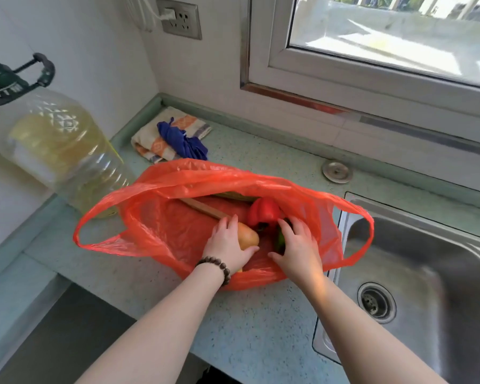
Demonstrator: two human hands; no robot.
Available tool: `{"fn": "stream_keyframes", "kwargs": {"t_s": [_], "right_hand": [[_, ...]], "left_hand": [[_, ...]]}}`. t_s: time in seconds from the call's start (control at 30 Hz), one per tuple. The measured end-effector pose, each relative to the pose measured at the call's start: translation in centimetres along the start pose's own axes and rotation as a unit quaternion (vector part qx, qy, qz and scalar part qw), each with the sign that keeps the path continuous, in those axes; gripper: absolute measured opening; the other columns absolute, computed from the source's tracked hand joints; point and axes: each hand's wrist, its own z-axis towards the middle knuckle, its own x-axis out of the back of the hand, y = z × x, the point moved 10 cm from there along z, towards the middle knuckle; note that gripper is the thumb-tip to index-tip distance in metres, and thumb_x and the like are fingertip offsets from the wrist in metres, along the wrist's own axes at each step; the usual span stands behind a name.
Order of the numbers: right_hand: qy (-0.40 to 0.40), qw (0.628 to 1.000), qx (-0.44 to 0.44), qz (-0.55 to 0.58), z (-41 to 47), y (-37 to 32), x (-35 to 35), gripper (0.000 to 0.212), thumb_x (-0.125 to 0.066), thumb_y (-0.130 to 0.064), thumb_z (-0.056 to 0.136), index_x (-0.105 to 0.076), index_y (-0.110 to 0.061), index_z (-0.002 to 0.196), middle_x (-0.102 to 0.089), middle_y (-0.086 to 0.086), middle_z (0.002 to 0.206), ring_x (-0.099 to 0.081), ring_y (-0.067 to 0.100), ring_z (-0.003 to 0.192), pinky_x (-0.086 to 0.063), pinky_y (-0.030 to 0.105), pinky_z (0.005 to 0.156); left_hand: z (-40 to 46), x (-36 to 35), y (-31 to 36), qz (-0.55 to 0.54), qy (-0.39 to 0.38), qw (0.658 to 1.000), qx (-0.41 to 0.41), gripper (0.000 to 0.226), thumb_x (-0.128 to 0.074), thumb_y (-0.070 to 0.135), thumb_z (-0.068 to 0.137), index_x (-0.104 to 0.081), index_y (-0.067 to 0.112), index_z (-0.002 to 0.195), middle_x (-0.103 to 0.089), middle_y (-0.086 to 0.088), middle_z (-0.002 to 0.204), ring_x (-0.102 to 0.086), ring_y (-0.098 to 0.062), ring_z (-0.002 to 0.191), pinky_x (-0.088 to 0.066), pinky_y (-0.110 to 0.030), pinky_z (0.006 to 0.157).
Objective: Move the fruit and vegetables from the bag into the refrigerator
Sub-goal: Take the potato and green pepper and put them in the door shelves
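Speckled pale-green stone forms the worktop [261,322], filling the lower and middle frame. Stainless steel sink [427,259] at right edge, drain in its basin at lower right. Window [372,37] occupies upper right, bright outside. Orange-red plastic bag [164,231] lies open at frame centre on the worktop, its right handle loop hanging over the sink rim, left loop spread flat toward centre left. Large clear oil bottle [58,151] with dark green cap and handle stands at left, touching the bag's upper-left edge. Folded striped cloth [150,142] in the worktop's back corner, above the bag; a crumpled blue item [183,142] rests on it. Wall socket [179,18] at top centre with a white plug in it. Inside the bag: red bell pepper [262,210] at upper centre of the opening; a yellow-orange fruit [248,238], kind not determinable, just below left of the pepper; a green vegetable [281,241], mostly covered; a long tan item along the bag's back, unidentified. Left hand [227,245], beaded bracelet on wrist, grip closed around the yellow-orange fruit. Right hand [299,250] lies over the green vegetable, fingers curled on it; whether the grip is fully closed cannot be told. Small round metal cap [337,171] on worktop behind sink.
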Motion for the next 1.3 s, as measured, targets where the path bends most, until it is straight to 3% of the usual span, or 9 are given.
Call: {"fn": "stream_keyframes", "kwargs": {"t_s": [0.13,0.23,0.4,0.7,1.03,1.3], "right_hand": [[0.012,1.000,-0.020,0.018,-0.4,0.5,-0.1,0.075,-0.070,-0.024,0.069,-0.036,-0.025,0.137,-0.031,0.005,0.145,-0.026,0.027,0.135,-0.038,0.046,0.102],[0.022,0.999,-0.023,0.042,-0.8,0.6,0.0,0.073,-0.069,-0.026,0.069,-0.039,-0.027,0.135,-0.034,0.003,0.143,-0.030,0.027,0.131,-0.040,0.044,0.100],[0.038,0.995,-0.021,0.093,-2.0,0.4,0.1,0.072,-0.070,-0.030,0.069,-0.042,-0.026,0.135,-0.036,0.002,0.142,-0.031,0.024,0.132,-0.036,0.040,0.106],[0.135,0.978,-0.009,0.161,-3.7,-1.7,5.4,0.072,-0.075,-0.026,0.069,-0.046,-0.022,0.135,-0.038,0.003,0.143,-0.032,0.019,0.134,-0.027,0.029,0.112],[0.247,0.957,-0.043,0.146,-7.7,-3.2,12.7,0.071,-0.075,-0.028,0.071,-0.045,-0.021,0.135,-0.039,0.001,0.143,-0.031,0.016,0.134,-0.025,0.027,0.111],[0.361,0.909,-0.163,0.128,-16.8,0.5,15.8,0.071,-0.077,-0.028,0.070,-0.047,-0.021,0.134,-0.040,0.002,0.142,-0.034,0.016,0.131,-0.024,0.020,0.106]], "left_hand": [[-0.1,-0.2,0.0,-0.022,0.002,1.000,0.000,0.079,-0.072,0.049,0.072,-0.036,0.019,0.136,-0.041,-0.006,0.135,-0.042,-0.029,0.123,-0.039,-0.039,0.100],[0.0,-0.2,-0.4,-0.046,-0.004,0.999,0.015,0.074,-0.073,0.047,0.069,-0.041,0.020,0.130,-0.045,-0.008,0.129,-0.045,-0.031,0.119,-0.041,-0.041,0.098],[-0.4,0.9,-0.5,-0.061,0.020,0.998,0.008,0.069,-0.073,0.050,0.067,-0.045,0.020,0.122,-0.047,-0.009,0.122,-0.047,-0.030,0.114,-0.043,-0.040,0.094],[-2.0,5.5,0.6,-0.103,0.085,0.990,-0.042,0.074,-0.074,0.051,0.069,-0.042,0.020,0.128,-0.046,-0.005,0.127,-0.047,-0.026,0.117,-0.042,-0.036,0.096],[-3.2,10.6,4.9,-0.137,0.110,0.973,-0.147,0.073,-0.074,0.049,0.068,-0.044,0.019,0.127,-0.047,-0.005,0.123,-0.048,-0.025,0.114,-0.041,-0.035,0.099],[-6.9,9.4,12.4,-0.165,0.074,0.938,-0.295,0.073,-0.076,0.046,0.068,-0.048,0.014,0.126,-0.050,-0.007,0.122,-0.047,-0.024,0.112,-0.037,-0.032,0.099]]}}
